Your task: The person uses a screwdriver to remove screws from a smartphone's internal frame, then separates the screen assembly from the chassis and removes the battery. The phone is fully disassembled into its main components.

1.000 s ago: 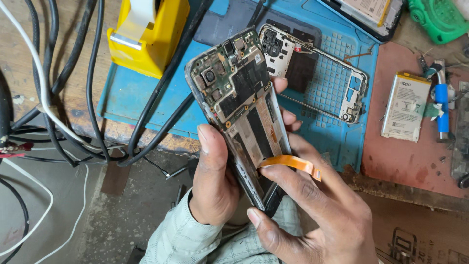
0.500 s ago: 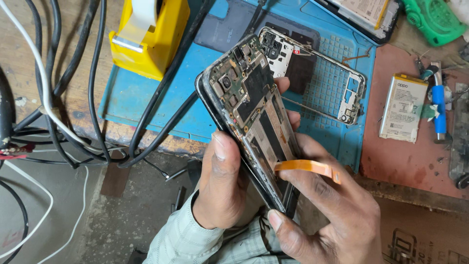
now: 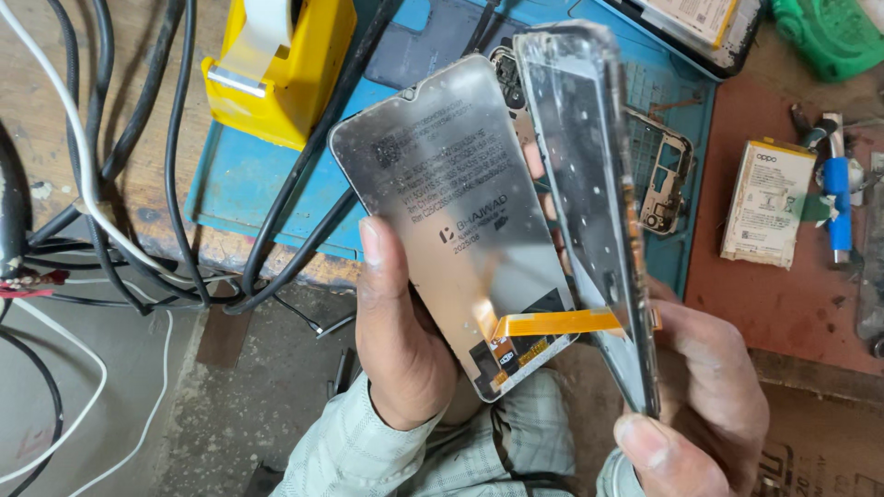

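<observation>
My left hand grips a detached phone screen panel from its left edge, its shiny metal back facing me. An orange flex ribbon runs from the panel's lower end across to the phone frame, which my right hand holds upright on edge just to the right. Panel and frame are swung apart like an open book, joined only by the ribbon.
A blue work mat lies on the bench with a yellow tape dispenser, black cables and a second bare phone frame. A white phone battery and a blue-handled tool lie on a reddish mat at right.
The phone was one closed unit with its inner boards facing me. Now the screen panel has been swung away from the frame, and the orange ribbon is stretched between them.
</observation>
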